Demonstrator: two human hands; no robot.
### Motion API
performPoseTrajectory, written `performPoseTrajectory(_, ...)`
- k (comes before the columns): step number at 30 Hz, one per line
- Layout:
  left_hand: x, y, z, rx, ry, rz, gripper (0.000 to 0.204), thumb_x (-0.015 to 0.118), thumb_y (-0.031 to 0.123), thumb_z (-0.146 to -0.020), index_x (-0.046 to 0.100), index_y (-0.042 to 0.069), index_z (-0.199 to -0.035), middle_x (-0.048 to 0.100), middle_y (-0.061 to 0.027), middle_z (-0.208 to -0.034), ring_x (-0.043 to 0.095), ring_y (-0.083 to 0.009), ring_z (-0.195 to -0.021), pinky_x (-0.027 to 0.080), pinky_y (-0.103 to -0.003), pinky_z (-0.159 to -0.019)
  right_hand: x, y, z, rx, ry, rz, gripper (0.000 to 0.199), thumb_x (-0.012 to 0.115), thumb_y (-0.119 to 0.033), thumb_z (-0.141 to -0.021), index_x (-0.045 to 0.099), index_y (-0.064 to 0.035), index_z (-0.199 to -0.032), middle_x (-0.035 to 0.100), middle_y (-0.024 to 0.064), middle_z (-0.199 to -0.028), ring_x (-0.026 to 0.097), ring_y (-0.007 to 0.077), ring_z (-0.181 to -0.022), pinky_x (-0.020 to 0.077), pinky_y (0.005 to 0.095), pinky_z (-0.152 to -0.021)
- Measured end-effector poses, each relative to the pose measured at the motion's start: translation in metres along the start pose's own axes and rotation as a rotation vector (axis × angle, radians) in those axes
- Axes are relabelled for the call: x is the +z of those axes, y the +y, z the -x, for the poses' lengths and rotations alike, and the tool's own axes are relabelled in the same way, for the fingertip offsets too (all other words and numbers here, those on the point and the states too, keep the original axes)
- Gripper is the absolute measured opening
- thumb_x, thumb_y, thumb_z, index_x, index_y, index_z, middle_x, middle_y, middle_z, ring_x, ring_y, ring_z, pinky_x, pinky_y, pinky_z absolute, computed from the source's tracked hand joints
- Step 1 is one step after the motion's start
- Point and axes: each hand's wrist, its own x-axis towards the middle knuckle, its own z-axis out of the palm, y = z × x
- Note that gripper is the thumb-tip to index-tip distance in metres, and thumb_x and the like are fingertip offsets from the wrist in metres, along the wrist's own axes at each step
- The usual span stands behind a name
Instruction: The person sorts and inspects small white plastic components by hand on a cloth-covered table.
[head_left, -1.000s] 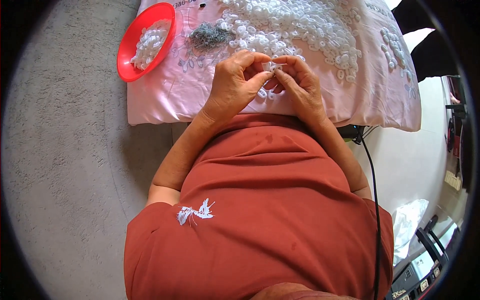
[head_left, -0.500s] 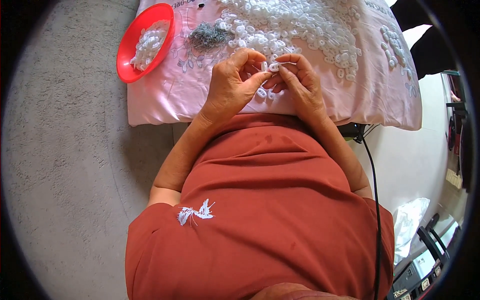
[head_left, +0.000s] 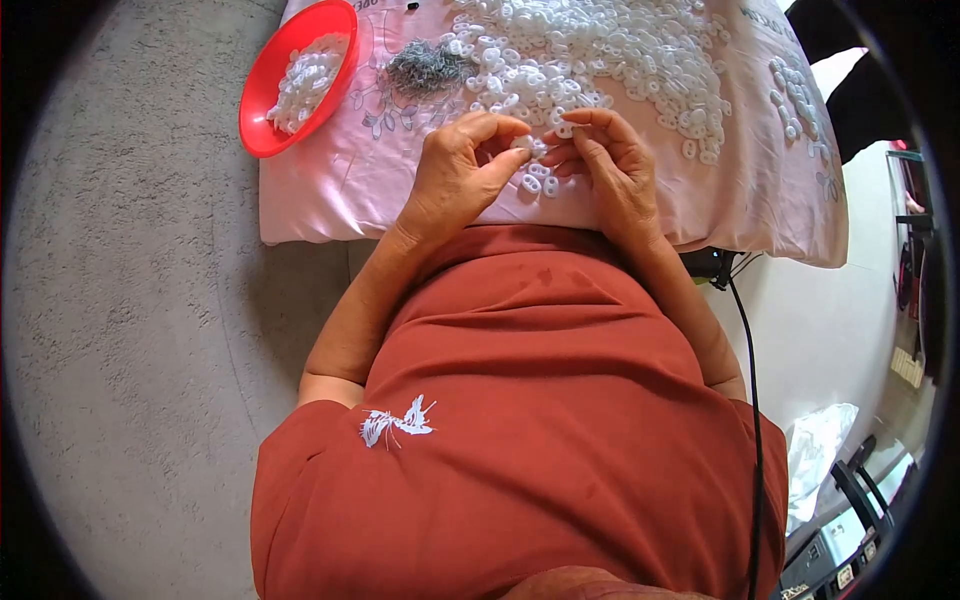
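Near the table's front edge my left hand (head_left: 455, 178) pinches a small white plastic piece (head_left: 527, 148) between thumb and forefinger. Across from it my right hand (head_left: 618, 175) is closed, with another white two-holed piece (head_left: 564, 129) at its thumb and forefinger tips. A narrow gap separates the two sets of fingertips. Just below them a few loose white oval pieces (head_left: 540, 182) lie on the pink cloth (head_left: 330, 195). Beyond my hands spreads a big heap of the same white two-holed pieces (head_left: 610, 50).
A red bowl (head_left: 262, 135) holding white pieces sits tilted at the left. Between it and the heap lies a pile of small grey parts (head_left: 430, 68), too fine to make out. More white pieces (head_left: 792, 105) lie far right. A black cable (head_left: 748, 370) hangs at right.
My fingertips, close together before, have drawn a little apart, the right hand shifting right. The piece in my left fingers has turned. The whole view has shifted slightly.
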Motion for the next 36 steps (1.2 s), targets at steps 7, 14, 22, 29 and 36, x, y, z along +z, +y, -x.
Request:
performPoseTrajectory(7,-0.017,-0.015,0.018,-0.017,0.005,-0.198,0.016,0.065,0.006,-0.084,0.068,0.002,-0.099,0.063,-0.0052,-0.086,0.061,-0.0112,-0.076,0.048,-0.023,-0.066,0.003,-0.002,0.001,-0.072,0.07,0.048,0.02,0.049,-0.007,-0.098,0.056,-0.0006,-0.116,0.067,0.0116,-0.098,0.064,0.0125,-0.081,0.0502,0.0226,-0.072)
performPoseTrajectory(14,-0.005,-0.013,0.01,0.157,0.127,-0.263,0.011,0.067,0.003,-0.077,0.068,0.003,-0.088,0.062,-0.011,-0.084,0.064,-0.0255,-0.072,0.051,-0.034,-0.064,0.004,-0.001,0.001,-0.126,0.12,0.05,0.025,0.052,-0.005,-0.096,0.058,-0.0017,-0.12,0.066,0.0082,-0.093,0.062,0.0103,-0.077,0.0481,0.0215,-0.069)
performPoseTrajectory(22,0.006,-0.006,0.008,0.194,0.076,-0.261,0.007,0.067,0.002,-0.078,0.067,0.003,-0.084,0.061,-0.0112,-0.081,0.063,-0.0292,-0.074,0.05,-0.036,-0.065,0.004,-0.003,0.002,-0.094,0.123,0.031,0.027,0.054,-0.006,-0.096,0.057,-0.001,-0.122,0.065,0.0075,-0.093,0.062,0.0104,-0.078,0.0485,0.0219,-0.07)
performPoseTrajectory(29,0.001,-0.008,0.01,0.19,0.112,-0.261,0.007,0.067,0.002,-0.078,0.067,0.003,-0.085,0.061,-0.0119,-0.08,0.063,-0.0284,-0.073,0.049,-0.036,-0.064,0.004,-0.003,0.001,-0.091,0.103,0.006,0.024,0.054,-0.005,-0.095,0.059,-0.0004,-0.118,0.066,0.0082,-0.09,0.063,0.0107,-0.077,0.0517,0.0227,-0.07)
performPoseTrajectory(36,-0.044,-0.044,0.006,0.102,0.292,-0.356,0.01,0.064,0.002,-0.082,0.069,0.002,-0.09,0.065,-0.0072,-0.081,0.061,-0.0144,-0.068,0.049,-0.028,-0.063,0.004,-0.003,0.003,-0.076,0.084,-0.001,0.025,0.055,-0.004,-0.094,0.058,-0.0002,-0.119,0.065,0.0076,-0.092,0.062,0.0111,-0.077,0.0484,0.0221,-0.069)
